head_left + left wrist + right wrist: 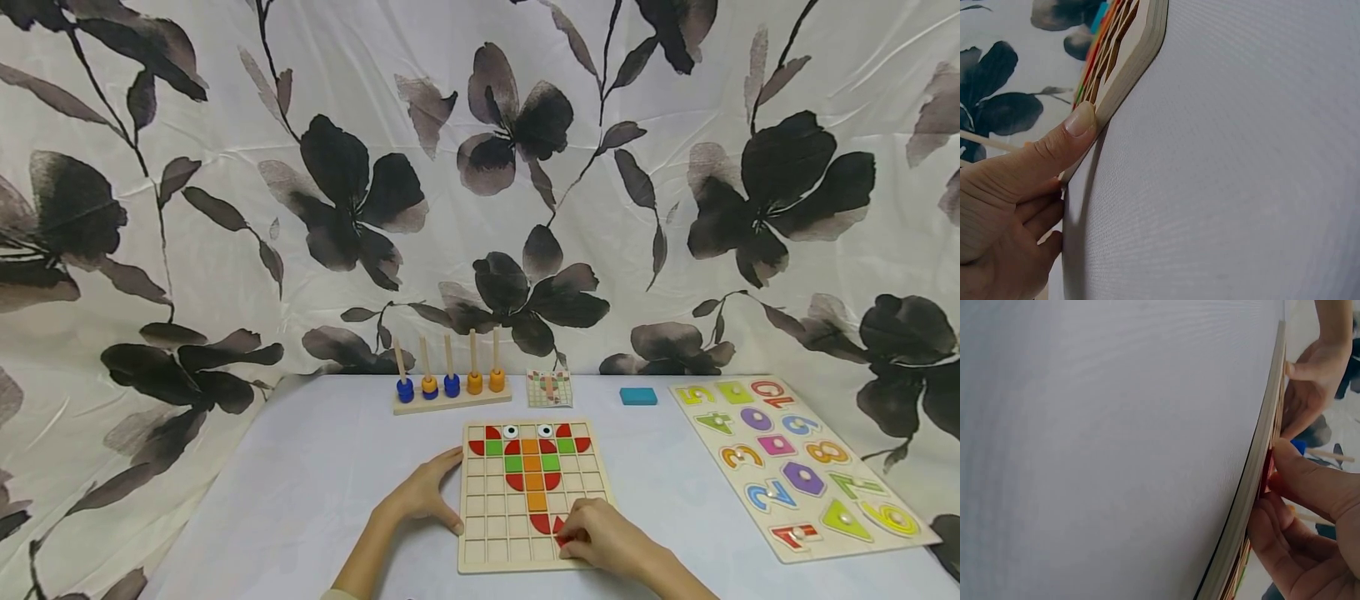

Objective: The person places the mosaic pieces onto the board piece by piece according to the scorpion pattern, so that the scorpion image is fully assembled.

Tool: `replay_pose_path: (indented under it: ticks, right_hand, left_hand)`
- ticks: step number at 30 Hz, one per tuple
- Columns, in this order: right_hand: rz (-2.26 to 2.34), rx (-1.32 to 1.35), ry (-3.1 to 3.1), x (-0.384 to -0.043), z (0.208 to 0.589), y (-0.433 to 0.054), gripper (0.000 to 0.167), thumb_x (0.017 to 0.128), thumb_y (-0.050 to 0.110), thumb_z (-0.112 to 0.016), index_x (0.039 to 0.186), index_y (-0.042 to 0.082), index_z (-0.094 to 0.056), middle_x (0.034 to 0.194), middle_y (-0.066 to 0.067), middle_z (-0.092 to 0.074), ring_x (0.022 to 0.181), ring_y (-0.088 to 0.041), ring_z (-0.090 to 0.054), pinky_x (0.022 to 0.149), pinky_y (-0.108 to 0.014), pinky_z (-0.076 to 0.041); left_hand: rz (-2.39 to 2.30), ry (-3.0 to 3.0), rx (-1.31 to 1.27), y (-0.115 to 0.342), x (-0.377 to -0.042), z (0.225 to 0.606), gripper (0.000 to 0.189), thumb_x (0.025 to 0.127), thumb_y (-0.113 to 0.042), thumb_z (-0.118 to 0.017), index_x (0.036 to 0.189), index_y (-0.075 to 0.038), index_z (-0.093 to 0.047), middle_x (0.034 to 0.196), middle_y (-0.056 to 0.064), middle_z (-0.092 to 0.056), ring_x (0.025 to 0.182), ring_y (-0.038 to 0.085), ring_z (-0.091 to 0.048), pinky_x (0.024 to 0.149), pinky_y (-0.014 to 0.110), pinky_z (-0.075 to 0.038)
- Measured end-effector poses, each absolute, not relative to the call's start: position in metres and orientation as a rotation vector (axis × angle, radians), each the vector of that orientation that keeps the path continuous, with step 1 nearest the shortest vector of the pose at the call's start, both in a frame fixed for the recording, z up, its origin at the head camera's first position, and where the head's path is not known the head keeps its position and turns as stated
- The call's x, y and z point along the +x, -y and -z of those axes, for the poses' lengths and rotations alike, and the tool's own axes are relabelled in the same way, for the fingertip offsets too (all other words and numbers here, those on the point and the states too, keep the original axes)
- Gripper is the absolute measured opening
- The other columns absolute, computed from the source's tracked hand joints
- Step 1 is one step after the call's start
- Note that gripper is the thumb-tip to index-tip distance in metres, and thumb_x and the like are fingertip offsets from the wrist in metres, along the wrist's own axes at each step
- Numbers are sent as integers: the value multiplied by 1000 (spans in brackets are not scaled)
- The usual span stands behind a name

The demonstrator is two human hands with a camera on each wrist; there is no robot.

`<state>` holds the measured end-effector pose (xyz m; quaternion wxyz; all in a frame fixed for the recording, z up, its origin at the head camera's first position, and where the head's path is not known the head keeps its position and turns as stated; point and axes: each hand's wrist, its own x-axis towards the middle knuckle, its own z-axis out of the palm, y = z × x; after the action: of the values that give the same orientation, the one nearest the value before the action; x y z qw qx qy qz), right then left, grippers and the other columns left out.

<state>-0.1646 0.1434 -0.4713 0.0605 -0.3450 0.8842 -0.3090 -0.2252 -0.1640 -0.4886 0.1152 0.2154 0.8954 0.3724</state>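
Observation:
A square wooden grid board (480,554) lies on the table with red, green and orange pieces and two eye tiles set in its cells. My right hand (600,537) pinches a red piece (561,541) low on the board, beside a red quarter-round piece (540,523). In the right wrist view, thumb and fingertips meet around that red piece (1266,472); its full shape is hidden. My left hand (423,492) rests at the board's left side, thumb and forefinger spread along it. The left wrist view shows the thumb (1079,122) against the board's edge.
Behind the board stand a peg stand (450,402) with blue and orange rings and a small pattern card (550,389). A teal block (638,397) lies to their right. A number-and-shape puzzle board (806,508) occupies the right side. Floral cloth (525,208) hangs behind.

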Motion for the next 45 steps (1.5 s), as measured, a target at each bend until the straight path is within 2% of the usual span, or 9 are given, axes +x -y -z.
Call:
replay_pose_path:
  ticks: [7,11,17,26,33,37,45]
  right_hand:
    - [1078,-1017,-2699,-172,471,-150,6,83,13,-71,78,9,-71,75,11,-60,66,4,-49,55,-15,-47]
    - [1140,-912,-2682,-177,471,-152,3,84,6,-68,84,3,-69,77,5,-63,66,2,-51,56,-17,-48]
    - [1131,-942,-2648,-182,474,-151,12,84,4,-67,94,-1,-70,86,-4,-68,70,-1,-54,59,-18,-50]
    - [1080,-969,-2640,-184,475,-147,14,82,1,-68,95,-2,-72,87,-5,-70,69,1,-50,58,-17,-48]
    - [1078,-970,-2629,-184,478,-145,14,80,0,-69,94,-2,-73,84,1,-68,69,2,-49,57,-16,-46]
    - [1080,-991,-2630,-184,479,-144,13,81,2,-69,93,-1,-74,84,-3,-69,71,3,-51,57,-16,-46]
    - [1070,-996,-2642,-182,478,-142,11,80,3,-70,90,1,-75,83,-1,-69,71,2,-52,57,-16,-46]
  left_hand:
    - [-1092,-2621,630,164,-226,488,109,50,-21,-91,139,8,-36,147,25,-33,135,44,-28,111,56,-24]
    - [-1091,-2623,634,164,-226,488,110,50,-22,-92,140,8,-36,147,25,-33,135,44,-28,111,56,-24]
    - [-1092,-2623,645,164,-226,487,110,49,-22,-92,139,9,-36,146,26,-33,135,44,-29,111,56,-24]
    - [-1086,-2626,634,163,-226,488,109,50,-22,-91,139,9,-36,147,25,-32,135,44,-28,111,56,-24]
    - [-1080,-2627,638,164,-226,490,110,50,-23,-92,139,8,-36,147,25,-33,135,44,-28,111,56,-24]
    - [-1073,-2632,636,163,-226,490,110,49,-24,-92,139,8,-36,147,25,-33,135,44,-29,111,56,-24]
    - [-1081,-2630,633,163,-224,489,110,49,-23,-92,139,8,-37,146,25,-33,135,44,-29,111,56,-24]
